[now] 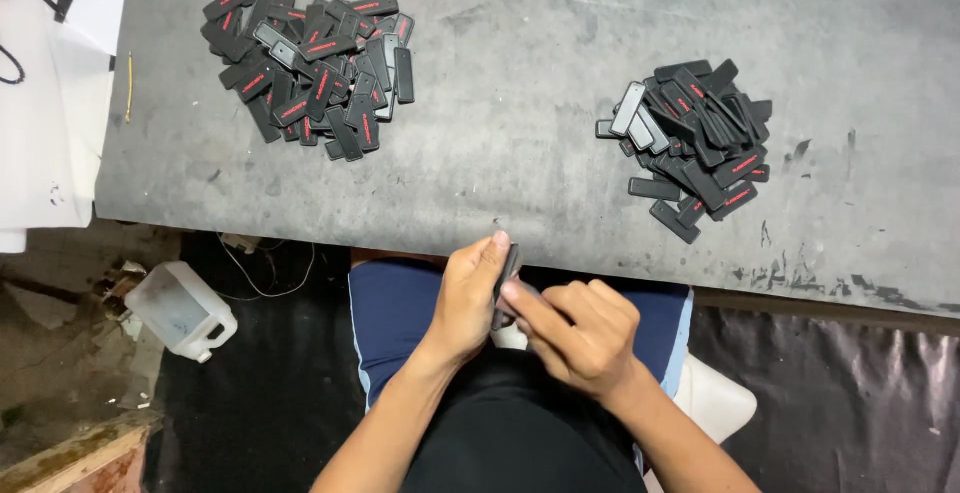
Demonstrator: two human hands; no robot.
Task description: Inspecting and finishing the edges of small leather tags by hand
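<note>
My left hand (468, 298) holds a small flat black rectangular piece (507, 271) on edge, just below the front edge of the grey table (520, 123). My right hand (578, 333) meets it from the right, fingertips pressing on the same piece. Both hands hover over my lap, above blue shorts. A heap of the same black pieces with red marks (310, 63) lies at the table's far left. A second heap (695, 138), some pieces showing grey faces, lies at the right.
A clear plastic jug (180, 310) lies on the floor at the left. White sheets (50, 103) cover the table's left end, with a black cable. A white stool (715, 393) shows under my right leg.
</note>
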